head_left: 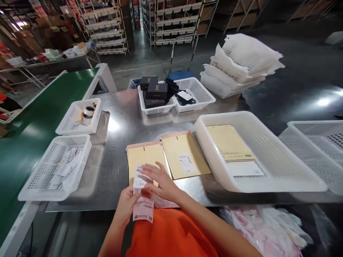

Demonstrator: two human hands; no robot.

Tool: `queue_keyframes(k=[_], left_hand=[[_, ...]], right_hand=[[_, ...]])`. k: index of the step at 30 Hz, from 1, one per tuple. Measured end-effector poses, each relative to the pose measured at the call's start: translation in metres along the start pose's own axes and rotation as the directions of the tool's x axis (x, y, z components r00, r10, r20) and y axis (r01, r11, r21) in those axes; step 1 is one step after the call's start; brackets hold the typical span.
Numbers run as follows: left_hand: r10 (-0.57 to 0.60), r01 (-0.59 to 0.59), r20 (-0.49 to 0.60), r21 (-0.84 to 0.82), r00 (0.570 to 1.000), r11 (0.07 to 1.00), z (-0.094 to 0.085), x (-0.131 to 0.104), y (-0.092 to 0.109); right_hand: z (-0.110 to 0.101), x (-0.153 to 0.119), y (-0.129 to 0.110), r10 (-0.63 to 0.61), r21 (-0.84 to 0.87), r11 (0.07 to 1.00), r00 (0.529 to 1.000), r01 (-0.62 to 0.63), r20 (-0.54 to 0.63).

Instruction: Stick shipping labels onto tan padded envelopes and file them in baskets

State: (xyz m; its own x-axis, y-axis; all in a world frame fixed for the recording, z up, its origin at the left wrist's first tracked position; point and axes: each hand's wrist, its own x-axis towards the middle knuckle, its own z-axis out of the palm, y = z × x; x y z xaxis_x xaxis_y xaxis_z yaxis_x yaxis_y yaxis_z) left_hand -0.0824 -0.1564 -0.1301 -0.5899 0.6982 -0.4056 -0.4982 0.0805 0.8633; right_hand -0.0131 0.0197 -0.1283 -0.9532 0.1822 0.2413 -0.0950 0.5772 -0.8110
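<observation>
My left hand [126, 204] pinches the left edge of a printed label strip [144, 209] that hangs over the table's front edge. Across the upper part of the strip lies my right hand [161, 183], its fingers spread and slightly blurred; its thumb side is over the paper. Behind the hands, a yellow envelope stack [147, 153] rests on the metal table. Just right of it sits a second yellow envelope stack [191, 142], tilted a little, with a white label [187, 163] on its top envelope.
A large white tray [289, 175] with a yellow envelope stands at right. Baskets with black boxes [157, 90] are at the back. Two white baskets [87, 153] line the left side by a green conveyor [40, 107]. Stacked white baskets [227, 85] stand back right.
</observation>
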Motion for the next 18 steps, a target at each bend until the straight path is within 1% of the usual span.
queue_keyframes(k=[1,2,3,4,6,8,9,10,12,14,16,17,18], left_hand=[[-0.005,0.006,0.026,-0.007,1.000,1.000,0.002,0.000,0.001],[-0.018,0.018,0.042,-0.005,0.999,1.000,0.005,0.000,0.002],[-0.036,0.036,0.050,0.003,0.998,0.999,0.007,0.000,0.003],[-0.059,0.059,0.052,0.010,0.997,0.998,0.008,-0.001,0.003],[-0.104,0.102,0.067,0.026,0.992,0.994,0.011,-0.001,0.003],[-0.136,0.132,0.091,0.051,0.986,0.990,0.012,-0.001,0.001],[-0.149,0.142,0.102,0.073,0.984,0.987,0.011,-0.001,0.000],[-0.162,0.151,0.109,0.102,0.981,0.983,0.010,-0.001,-0.001],[-0.195,0.175,0.112,0.169,0.974,0.970,0.004,0.000,-0.004],[-0.239,0.204,0.122,0.247,0.963,0.947,-0.012,-0.001,-0.011],[-0.287,0.229,0.126,0.349,0.950,0.909,-0.039,-0.009,-0.020],[-0.279,0.222,0.080,0.417,0.957,0.881,-0.056,-0.015,-0.026],[-0.248,0.213,0.005,0.493,0.969,0.844,-0.075,-0.022,-0.031]], right_hand=[[0.000,-0.005,-0.005,-0.002,0.070,0.998,0.994,-0.006,0.110],[0.000,-0.010,-0.009,0.031,0.164,0.985,0.981,-0.063,0.193],[0.002,-0.014,-0.011,0.087,0.269,0.950,0.964,-0.156,0.252],[0.004,-0.018,-0.011,0.150,0.373,0.891,0.943,-0.260,0.297],[0.009,-0.025,-0.008,0.239,0.543,0.725,0.894,-0.425,0.380],[0.015,-0.030,-0.001,0.267,0.635,0.579,0.855,-0.512,0.445],[0.018,-0.031,0.004,0.271,0.658,0.529,0.842,-0.536,0.467],[0.021,-0.032,0.010,0.277,0.672,0.496,0.833,-0.551,0.479],[0.024,-0.029,0.025,0.305,0.672,0.474,0.822,-0.569,0.481],[0.022,-0.022,0.044,0.360,0.635,0.488,0.801,-0.599,0.478],[0.012,-0.011,0.064,0.445,0.597,0.477,0.763,-0.645,0.468],[0.004,-0.006,0.074,0.502,0.597,0.459,0.747,-0.658,0.436],[-0.003,0.000,0.082,0.556,0.619,0.453,0.746,-0.641,0.366]])
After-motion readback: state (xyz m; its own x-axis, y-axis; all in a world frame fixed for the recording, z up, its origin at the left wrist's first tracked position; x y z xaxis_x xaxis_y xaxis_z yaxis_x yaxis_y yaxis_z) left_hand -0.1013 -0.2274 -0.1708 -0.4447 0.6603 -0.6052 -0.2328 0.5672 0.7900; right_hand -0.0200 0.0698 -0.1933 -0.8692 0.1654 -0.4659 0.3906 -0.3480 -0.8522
